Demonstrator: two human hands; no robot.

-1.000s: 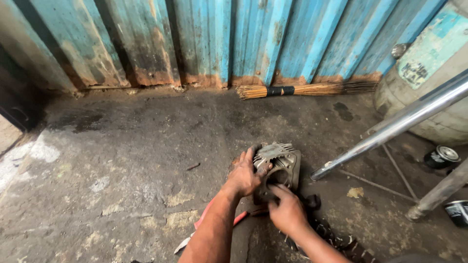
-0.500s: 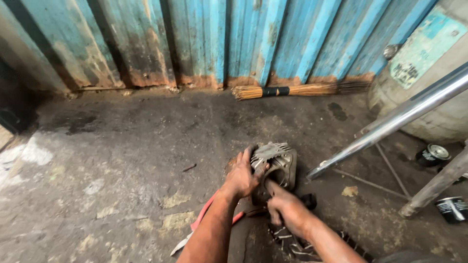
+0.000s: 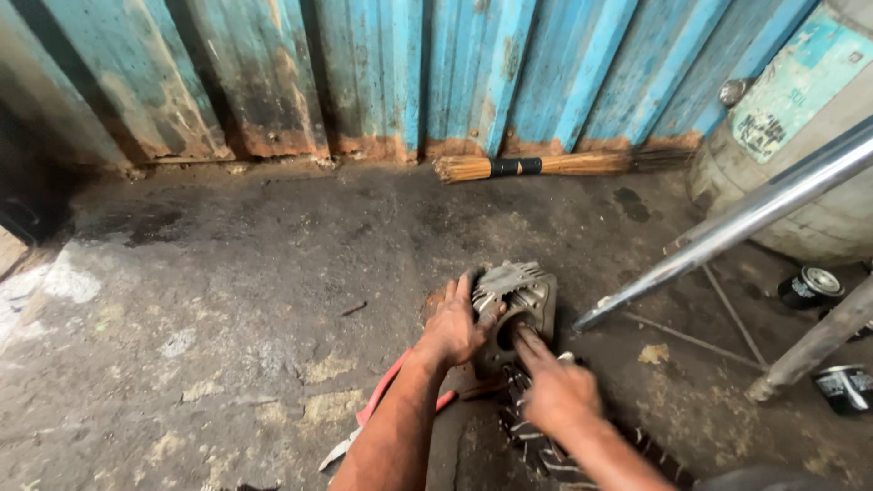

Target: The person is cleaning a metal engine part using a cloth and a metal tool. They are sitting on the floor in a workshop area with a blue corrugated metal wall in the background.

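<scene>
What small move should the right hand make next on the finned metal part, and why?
Probably push the fingers deeper into the bore: the left hand steadies the finned metal cylinder on the concrete floor, and the right hand has only fingertips at the opening.

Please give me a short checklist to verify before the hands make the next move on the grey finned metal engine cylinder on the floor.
1. Left hand grips grey finned metal engine cylinder: ok.
2. Right hand fingers reach into its bore: ok.
3. Cylinder rests on the dirty concrete floor: ok.
4. Striped dark cloth lies under the right hand: ok.
5. Bore clean inside: cannot tell.
6. Shiny chrome tube stays apart from the hands: ok.
</scene>
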